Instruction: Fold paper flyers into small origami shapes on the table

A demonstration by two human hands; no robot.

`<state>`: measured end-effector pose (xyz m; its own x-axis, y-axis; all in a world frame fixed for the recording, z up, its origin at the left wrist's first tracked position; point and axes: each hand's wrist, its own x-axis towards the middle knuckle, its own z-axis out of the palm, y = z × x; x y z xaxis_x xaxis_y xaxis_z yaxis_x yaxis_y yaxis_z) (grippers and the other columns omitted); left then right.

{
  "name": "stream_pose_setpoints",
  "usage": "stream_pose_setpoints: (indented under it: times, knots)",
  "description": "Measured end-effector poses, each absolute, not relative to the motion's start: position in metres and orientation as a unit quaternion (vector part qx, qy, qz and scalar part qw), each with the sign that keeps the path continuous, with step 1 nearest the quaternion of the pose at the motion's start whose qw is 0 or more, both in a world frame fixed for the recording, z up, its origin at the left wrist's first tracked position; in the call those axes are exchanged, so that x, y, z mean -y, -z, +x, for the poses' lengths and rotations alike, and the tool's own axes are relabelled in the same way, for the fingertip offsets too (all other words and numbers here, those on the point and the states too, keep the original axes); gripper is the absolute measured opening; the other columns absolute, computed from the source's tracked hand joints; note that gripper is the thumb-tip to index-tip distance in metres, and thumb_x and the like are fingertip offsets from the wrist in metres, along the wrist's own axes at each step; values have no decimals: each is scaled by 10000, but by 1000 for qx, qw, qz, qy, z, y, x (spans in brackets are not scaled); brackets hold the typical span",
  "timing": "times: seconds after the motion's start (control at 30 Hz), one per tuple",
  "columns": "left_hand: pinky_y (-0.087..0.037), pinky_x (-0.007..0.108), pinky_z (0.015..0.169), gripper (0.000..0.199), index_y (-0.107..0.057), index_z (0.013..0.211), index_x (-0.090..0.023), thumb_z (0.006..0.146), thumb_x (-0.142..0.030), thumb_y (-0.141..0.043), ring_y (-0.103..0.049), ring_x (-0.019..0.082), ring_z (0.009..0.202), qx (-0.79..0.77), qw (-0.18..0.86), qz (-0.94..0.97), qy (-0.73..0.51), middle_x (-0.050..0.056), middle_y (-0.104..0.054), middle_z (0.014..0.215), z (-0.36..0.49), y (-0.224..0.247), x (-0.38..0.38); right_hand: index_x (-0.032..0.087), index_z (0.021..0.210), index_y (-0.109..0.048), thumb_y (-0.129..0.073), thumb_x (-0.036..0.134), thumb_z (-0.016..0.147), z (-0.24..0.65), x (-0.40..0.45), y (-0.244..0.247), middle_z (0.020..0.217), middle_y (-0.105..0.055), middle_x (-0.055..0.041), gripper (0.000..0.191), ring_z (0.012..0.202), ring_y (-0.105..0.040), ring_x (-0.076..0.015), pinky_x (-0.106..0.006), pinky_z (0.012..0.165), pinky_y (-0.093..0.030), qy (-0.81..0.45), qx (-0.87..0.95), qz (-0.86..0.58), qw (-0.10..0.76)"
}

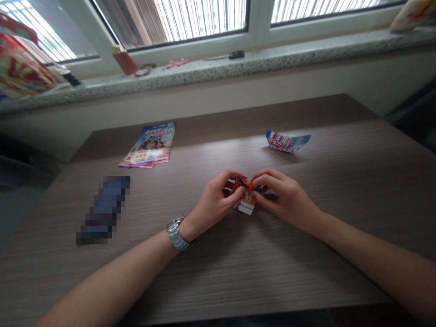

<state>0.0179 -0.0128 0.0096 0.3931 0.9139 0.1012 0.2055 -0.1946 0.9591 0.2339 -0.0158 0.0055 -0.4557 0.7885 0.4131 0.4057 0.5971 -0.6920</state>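
Observation:
Between my two hands is a small folded paper (248, 206), printed in red, orange and white. My left hand (223, 193), with a metal watch (179, 232) on its wrist, pinches the paper's left side between thumb and fingers. From the other side my right hand (284, 193) pinches the paper's right part, thumb below and fingers on top. The fingers cover much of the paper, so its full shape is hidden. Beyond my right hand, a folded paper boat (285, 142) in blue, white and red rests on the table.
A stack of printed flyers (153, 143) lies at the back left of the wooden table (204, 272). Nearer on the left is a dark, pixelated phone-like object (105, 209). The stone windowsill (197, 72) behind carries a red-brown box-like item (124, 60) and several small things.

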Motion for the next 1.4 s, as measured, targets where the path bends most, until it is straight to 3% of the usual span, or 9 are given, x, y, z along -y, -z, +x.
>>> stream_pose_setpoints:
  times: [0.43,0.7,1.0,1.4]
  knots:
    - [-528,204,690,203,-638,1103,-170,923,-131,-554,-643,113,785,-428,441,706,-352,46,-685,984,18,-11,14,244,1017,-636,-612,201,948,229,20,-6,1076,-662,-66,85,900,-672,-187,-327,763,-581,-245,818,-365,371]
    - [-543,223,722,175,-637,1085,-169,961,-293,-630,-655,143,860,-408,451,706,-363,65,-678,1012,17,-10,13,243,986,-625,-614,181,941,233,17,-10,1000,-678,-52,78,923,-667,-199,-331,781,-573,-308,793,-367,377]
    - [-527,221,717,98,-631,1014,-160,925,-184,-598,-635,131,825,-427,435,706,-361,46,-670,967,20,-10,12,237,1010,-639,-618,205,950,232,18,-8,996,-709,-55,71,932,-680,-217,-361,821,-550,-298,797,-375,367]
    - [-514,234,741,163,-626,970,-173,862,-93,-534,-636,140,828,-443,417,713,-349,25,-671,930,22,-13,11,260,1035,-614,-595,186,958,230,21,-5,1070,-729,-54,108,951,-706,-216,-374,849,-575,-237,824,-367,361]
